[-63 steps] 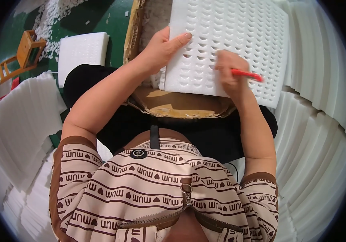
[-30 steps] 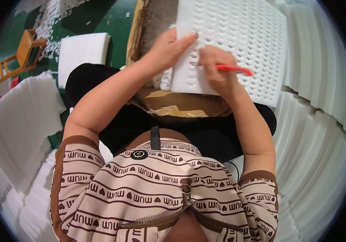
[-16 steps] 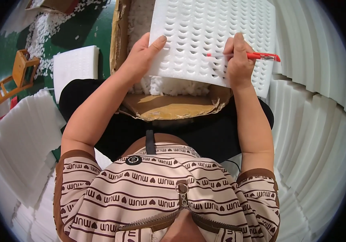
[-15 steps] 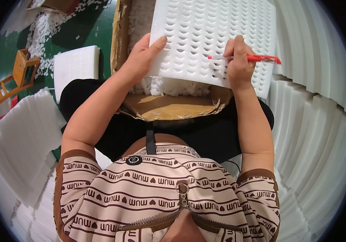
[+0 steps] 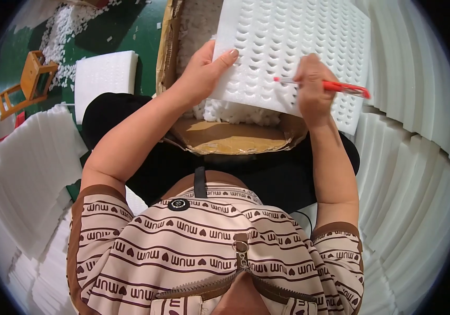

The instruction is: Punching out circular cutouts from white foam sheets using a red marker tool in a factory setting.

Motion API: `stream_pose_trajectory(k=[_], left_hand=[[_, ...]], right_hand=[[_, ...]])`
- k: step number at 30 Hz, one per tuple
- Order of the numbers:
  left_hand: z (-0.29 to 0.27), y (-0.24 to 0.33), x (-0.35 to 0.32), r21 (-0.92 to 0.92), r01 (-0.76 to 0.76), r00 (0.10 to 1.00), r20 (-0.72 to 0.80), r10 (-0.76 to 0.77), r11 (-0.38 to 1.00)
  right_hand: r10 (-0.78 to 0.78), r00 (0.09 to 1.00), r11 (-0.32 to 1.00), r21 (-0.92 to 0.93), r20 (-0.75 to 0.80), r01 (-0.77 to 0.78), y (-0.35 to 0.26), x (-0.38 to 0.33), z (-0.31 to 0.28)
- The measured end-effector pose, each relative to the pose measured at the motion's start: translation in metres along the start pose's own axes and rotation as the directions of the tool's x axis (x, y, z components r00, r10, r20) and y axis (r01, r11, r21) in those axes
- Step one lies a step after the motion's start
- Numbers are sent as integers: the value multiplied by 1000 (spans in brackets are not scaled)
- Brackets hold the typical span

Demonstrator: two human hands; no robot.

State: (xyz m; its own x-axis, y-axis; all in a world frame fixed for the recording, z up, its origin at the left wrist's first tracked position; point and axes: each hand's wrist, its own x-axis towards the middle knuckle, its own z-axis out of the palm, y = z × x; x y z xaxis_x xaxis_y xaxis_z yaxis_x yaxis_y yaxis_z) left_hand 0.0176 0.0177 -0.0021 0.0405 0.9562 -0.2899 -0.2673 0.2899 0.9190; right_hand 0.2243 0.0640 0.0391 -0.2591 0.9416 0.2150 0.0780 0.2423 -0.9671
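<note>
Since a second ago, the right hand (image 5: 315, 92) has shifted right over the board (image 5: 288, 37), its grip closed around the pen (image 5: 344, 88). The left hand (image 5: 203, 73) grips the board's left edge above the box (image 5: 230, 143); more scraps (image 5: 241, 113) show by its near wall.

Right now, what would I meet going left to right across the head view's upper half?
Stool → white slab → left hand → right hand with pen → stacked white sheets.

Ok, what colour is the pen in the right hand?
The pen is mostly red, with a pale stretch behind its red tip; the head view shows it best.
</note>
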Motion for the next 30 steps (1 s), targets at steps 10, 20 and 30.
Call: stream_pose_trajectory(k=[10,20,30], left_hand=[[6,0,0,26,6,1000,-17,-6,1000],[8,-2,-1,5,15,1000,-13,-15,1000],[4,-17,5,313,-86,994,-41,104,946]], right_hand=[[-255,961,964,-43,109,261,11,5,14],[-344,926,929,-87,154,360,10,7,36],[-237,950,961,-96,202,260,14,6,43]])
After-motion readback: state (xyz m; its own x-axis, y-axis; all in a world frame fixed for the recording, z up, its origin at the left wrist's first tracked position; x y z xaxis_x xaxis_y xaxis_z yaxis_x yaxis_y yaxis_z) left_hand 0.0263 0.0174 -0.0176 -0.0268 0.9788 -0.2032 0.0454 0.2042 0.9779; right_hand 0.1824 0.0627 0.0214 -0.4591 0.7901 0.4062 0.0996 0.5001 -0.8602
